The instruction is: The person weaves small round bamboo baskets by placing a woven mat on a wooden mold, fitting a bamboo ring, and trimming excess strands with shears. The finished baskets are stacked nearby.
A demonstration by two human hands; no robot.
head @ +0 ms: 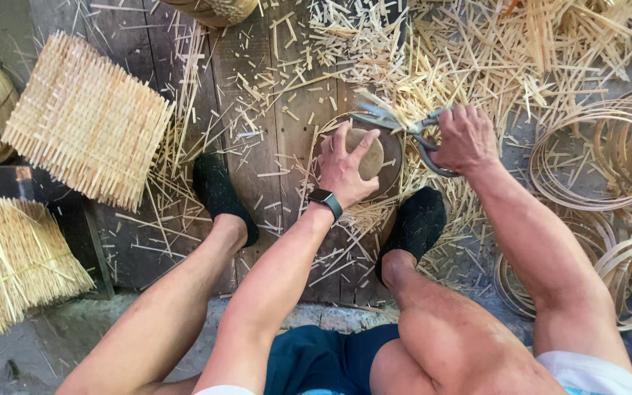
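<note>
Trimming: my left hand presses a round disc; right hand grips shears, closing next on stray strips.

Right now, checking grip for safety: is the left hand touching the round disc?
Touching. The head view shows the left hand pressed flat on the round disc, fingers spread over it.

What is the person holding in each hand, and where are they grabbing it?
The right hand grips the scissors by their looped handles. The left hand presses down on top of a round disc; it rests on it rather than lifting it.
</note>
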